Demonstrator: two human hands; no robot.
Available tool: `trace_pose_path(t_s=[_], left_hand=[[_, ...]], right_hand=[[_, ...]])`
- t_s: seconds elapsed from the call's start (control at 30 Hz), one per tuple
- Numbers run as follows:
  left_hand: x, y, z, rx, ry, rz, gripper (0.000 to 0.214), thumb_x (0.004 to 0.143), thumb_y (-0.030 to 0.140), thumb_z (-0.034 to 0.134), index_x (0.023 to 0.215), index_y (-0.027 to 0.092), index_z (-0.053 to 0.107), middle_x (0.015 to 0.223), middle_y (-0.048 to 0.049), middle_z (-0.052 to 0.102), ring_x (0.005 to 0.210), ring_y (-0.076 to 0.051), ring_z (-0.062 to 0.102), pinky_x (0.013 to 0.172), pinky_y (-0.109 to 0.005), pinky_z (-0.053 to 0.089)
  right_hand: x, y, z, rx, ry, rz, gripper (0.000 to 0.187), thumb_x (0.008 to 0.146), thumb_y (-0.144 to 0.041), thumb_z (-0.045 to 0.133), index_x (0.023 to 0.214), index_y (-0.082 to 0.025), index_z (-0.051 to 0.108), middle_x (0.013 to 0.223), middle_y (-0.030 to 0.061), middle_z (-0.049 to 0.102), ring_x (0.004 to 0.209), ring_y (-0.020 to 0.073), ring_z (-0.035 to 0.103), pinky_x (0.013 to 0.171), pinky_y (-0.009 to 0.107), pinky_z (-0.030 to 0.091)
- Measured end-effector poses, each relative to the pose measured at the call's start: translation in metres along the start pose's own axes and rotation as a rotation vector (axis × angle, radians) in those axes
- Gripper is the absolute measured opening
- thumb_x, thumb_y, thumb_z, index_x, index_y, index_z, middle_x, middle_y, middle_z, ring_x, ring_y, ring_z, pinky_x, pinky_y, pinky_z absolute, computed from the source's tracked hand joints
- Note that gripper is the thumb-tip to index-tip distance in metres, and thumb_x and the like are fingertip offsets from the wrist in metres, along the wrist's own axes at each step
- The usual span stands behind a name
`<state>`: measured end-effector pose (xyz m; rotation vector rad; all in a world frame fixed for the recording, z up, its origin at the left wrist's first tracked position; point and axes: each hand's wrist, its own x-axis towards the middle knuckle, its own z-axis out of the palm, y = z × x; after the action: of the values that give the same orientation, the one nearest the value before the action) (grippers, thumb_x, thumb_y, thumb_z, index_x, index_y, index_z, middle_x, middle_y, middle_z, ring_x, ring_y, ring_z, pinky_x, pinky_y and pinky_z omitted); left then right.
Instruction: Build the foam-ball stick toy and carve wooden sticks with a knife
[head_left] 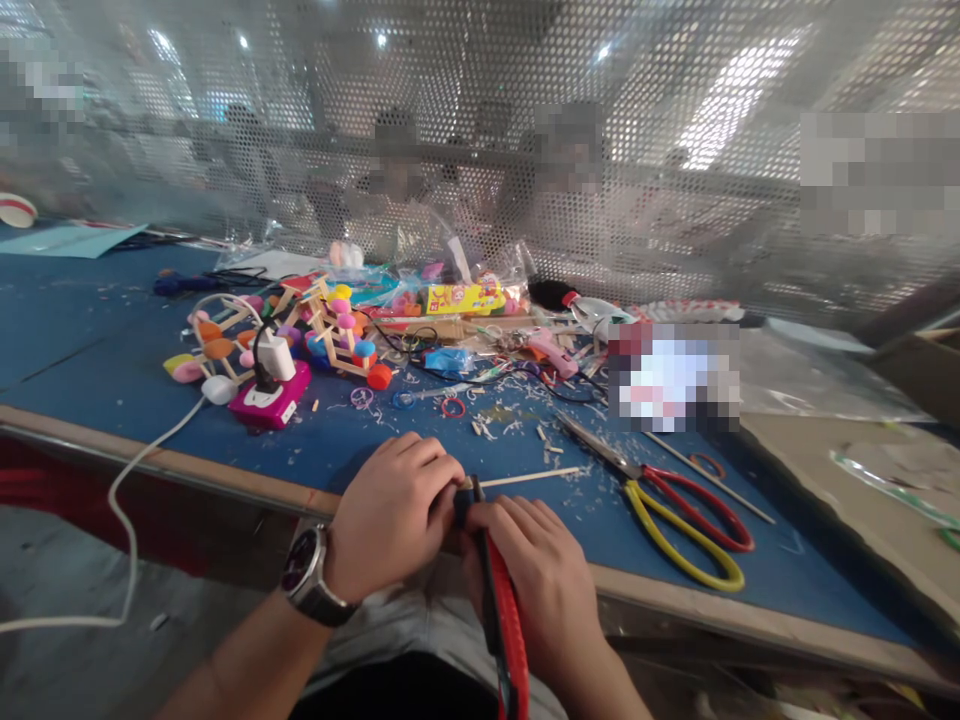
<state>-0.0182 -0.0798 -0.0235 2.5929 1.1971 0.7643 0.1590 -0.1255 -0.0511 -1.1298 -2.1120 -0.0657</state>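
Note:
My left hand (394,515), with a wristwatch on its wrist, is closed around the near end of a thin wooden stick (529,477) at the table's front edge. The stick pokes out to the right over the blue tabletop. My right hand (536,575) grips a red-and-black handled cutting tool (502,620), its tip set against the stick just beside my left fingers. Both hands touch each other at that spot.
Red-and-yellow scissors (675,510) lie to the right. A craft-stick model with coloured pom-poms (300,330), a pink power strip with white charger (271,390), rubber bands, wood scraps and plastic bags crowd the blue table (90,340). A perforated screen stands behind, with people beyond it.

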Motion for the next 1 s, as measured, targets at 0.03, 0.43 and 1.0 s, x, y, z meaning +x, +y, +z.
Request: trace_pose_path(t_s=[0.03, 0.43, 1.0], left_hand=[[0.0, 0.0, 0.0, 0.002, 0.0, -0.001, 0.016, 0.097, 0.01, 0.053, 0.094, 0.019, 0.066, 0.094, -0.0039, 0.067, 0.091, -0.024, 0.057, 0.08, -0.041, 0.045], [-0.006, 0.002, 0.007, 0.175, 0.109, 0.054, 0.017, 0.092, 0.009, 0.052, 0.088, 0.019, 0.065, 0.085, -0.0051, 0.065, 0.084, -0.025, 0.056, 0.074, -0.041, 0.043], [-0.002, 0.003, -0.001, -0.043, -0.012, -0.056, 0.012, 0.098, 0.013, 0.052, 0.094, 0.018, 0.062, 0.093, -0.0044, 0.064, 0.09, -0.024, 0.056, 0.081, -0.04, 0.045]], right_hand=[[0.0, 0.0, 0.0, -0.006, 0.0, -0.006, 0.016, 0.09, -0.008, 0.053, 0.084, -0.023, 0.055, 0.07, -0.001, 0.06, 0.062, 0.0181, 0.053, 0.063, 0.033, 0.032], [-0.006, -0.003, 0.0, -0.012, 0.057, -0.083, 0.017, 0.091, -0.007, 0.054, 0.087, -0.023, 0.055, 0.066, -0.0019, 0.056, 0.059, 0.018, 0.049, 0.06, 0.033, 0.031], [-0.007, -0.002, 0.003, 0.137, 0.096, 0.065, 0.016, 0.092, -0.008, 0.051, 0.087, -0.023, 0.052, 0.073, -0.0021, 0.061, 0.063, 0.0152, 0.056, 0.064, 0.028, 0.038]])
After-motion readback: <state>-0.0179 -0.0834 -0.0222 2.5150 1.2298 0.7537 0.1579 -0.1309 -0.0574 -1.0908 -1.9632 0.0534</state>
